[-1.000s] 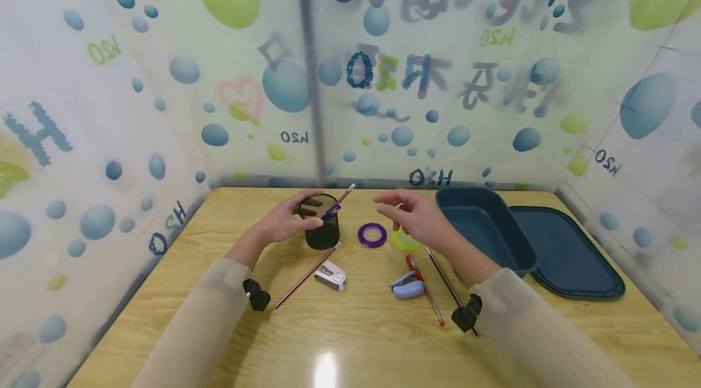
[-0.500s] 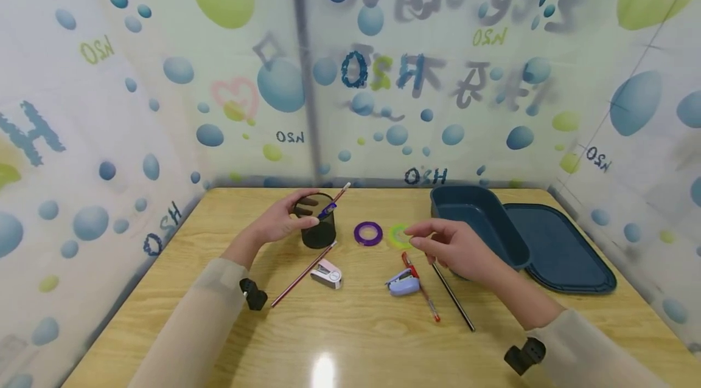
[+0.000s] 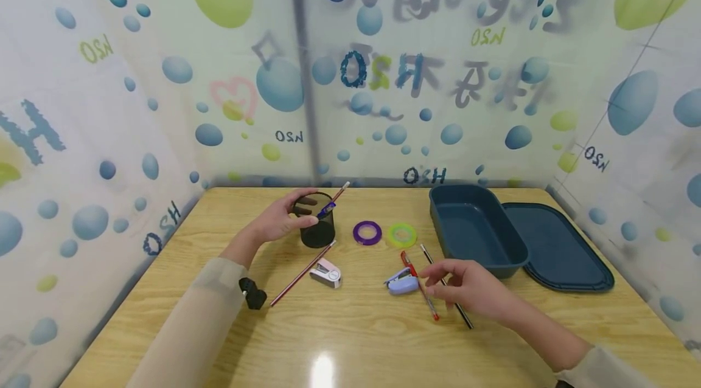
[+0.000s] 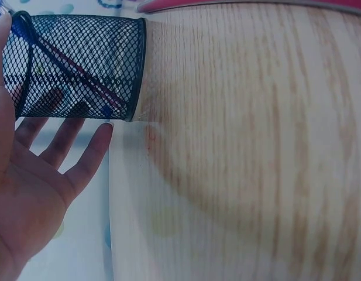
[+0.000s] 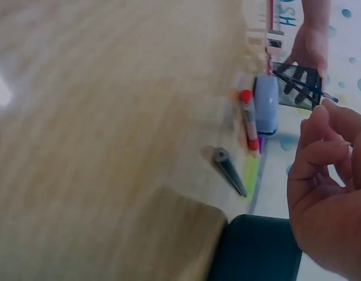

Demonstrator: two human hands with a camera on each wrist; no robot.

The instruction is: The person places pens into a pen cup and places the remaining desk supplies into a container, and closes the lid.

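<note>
My left hand [image 3: 276, 221] grips a black mesh pen holder [image 3: 319, 236] at the table's back left, thumb on the near side and fingers round the far side. Inside it lean a striped pencil [image 3: 342, 190] and a blue pen [image 3: 327, 210]. In the left wrist view the mesh holder [image 4: 81, 64] stands between thumb and fingers. My right hand [image 3: 473, 291] hovers above a red pen [image 3: 429, 304] and a dark pencil [image 3: 464, 315], its fingers loosely bent and holding nothing. A lavender stapler [image 3: 403, 284] lies just left of that hand.
A pink and white stapler [image 3: 327, 273] and a red striped pencil [image 3: 298, 280] lie before the holder. Purple tape [image 3: 358, 233] and yellow-green tape [image 3: 391, 236] lie mid-table. A deep blue bin [image 3: 476, 233] and its flat lid [image 3: 569, 248] stand at the right.
My right hand has moved from above the yellow-green tape towards me and to the right, over the pens. The left hand keeps its hold on the pen holder.
</note>
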